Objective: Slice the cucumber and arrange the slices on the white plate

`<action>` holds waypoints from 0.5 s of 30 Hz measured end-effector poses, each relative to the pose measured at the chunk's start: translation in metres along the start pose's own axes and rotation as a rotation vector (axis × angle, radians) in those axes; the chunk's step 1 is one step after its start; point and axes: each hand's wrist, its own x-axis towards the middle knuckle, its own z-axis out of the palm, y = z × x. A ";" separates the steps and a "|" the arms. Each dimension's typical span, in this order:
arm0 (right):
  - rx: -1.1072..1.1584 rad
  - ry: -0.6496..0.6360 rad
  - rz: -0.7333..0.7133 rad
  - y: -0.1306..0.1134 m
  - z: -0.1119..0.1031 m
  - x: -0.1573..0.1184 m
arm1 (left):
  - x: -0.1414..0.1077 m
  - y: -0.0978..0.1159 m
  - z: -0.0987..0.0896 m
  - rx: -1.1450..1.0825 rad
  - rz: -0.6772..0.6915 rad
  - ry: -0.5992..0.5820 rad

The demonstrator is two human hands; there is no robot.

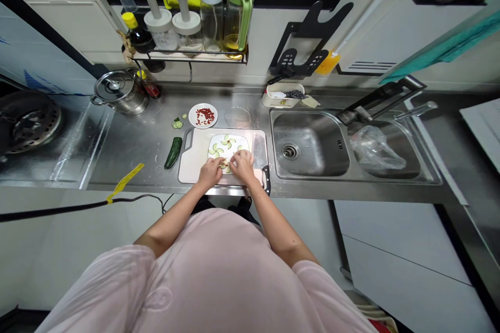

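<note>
A white square plate (234, 141) lies on a pale cutting board (189, 169). Green-edged cucumber slices (227, 140) form flower shapes on it, some with red bits at the centre. My left hand (211, 171) is at the plate's near-left part, fingertips pinched at one flower shape. From the other side, my right hand (242, 165) meets it there with its fingers drawn together. What the fingertips hold is too small to make out. A knife (266, 179) with a black handle lies on the board's right side, its blade partly covered by my right hand and arm.
Behind the board stands a round white plate (196, 118) of small red pieces. A cut cucumber (173, 152) and cucumber scraps (177, 124) lie to the left. A lidded pot (128, 101) is farther left; a sink (312, 145) is to the right.
</note>
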 end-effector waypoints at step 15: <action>0.027 0.146 0.126 0.019 -0.014 -0.007 | 0.011 -0.015 -0.017 0.011 -0.201 0.197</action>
